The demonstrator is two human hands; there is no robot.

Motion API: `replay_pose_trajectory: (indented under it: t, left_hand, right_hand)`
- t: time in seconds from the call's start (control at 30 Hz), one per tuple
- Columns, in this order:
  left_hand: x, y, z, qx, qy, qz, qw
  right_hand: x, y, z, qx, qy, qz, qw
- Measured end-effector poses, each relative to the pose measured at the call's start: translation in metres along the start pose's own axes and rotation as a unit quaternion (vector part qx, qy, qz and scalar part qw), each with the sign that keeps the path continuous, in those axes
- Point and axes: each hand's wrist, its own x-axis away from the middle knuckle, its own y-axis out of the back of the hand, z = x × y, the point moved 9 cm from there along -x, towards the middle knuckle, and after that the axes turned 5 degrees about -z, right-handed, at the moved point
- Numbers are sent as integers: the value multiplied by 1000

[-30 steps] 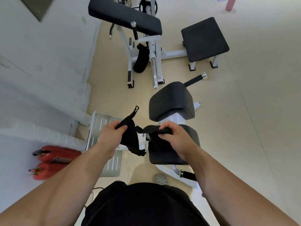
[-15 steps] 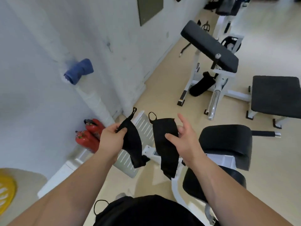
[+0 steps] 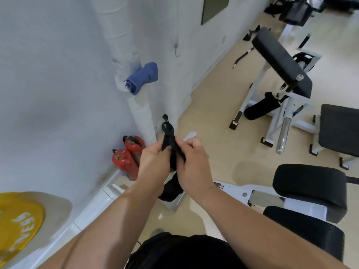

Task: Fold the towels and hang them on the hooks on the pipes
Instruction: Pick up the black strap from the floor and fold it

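Fig.: my left hand & right hand both pinch the black towel, held mid-air before the wall pipe. To do well: keep loop free above fingers, aim for empty hook. Vs 0.5 s ago: two halves now pressed together; right hand closed.

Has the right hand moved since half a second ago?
Yes. The right hand has closed in toward the left hand; both now pinch the black towel together, in front of the red extinguishers.
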Motion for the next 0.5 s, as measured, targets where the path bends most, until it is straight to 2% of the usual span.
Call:
replay_pose_trajectory:
  t: [0.1, 0.23, 0.4, 0.5]
  left_hand:
    - [-15, 26, -10, 14, -3, 7, 1000]
    - [-32, 49, -10, 35, 36, 57, 997]
    - [-46, 49, -21, 30, 21, 96, 995]
    - [-59, 39, -31, 21, 11, 108, 994]
  right_hand:
    - [2, -41, 27, 38, 38, 71, 996]
    - [-4, -63, 38, 3, 46, 144, 989]
    - [-39, -46, 37, 45, 60, 40, 996]
    - [-56, -40, 30, -18, 6, 43, 999]
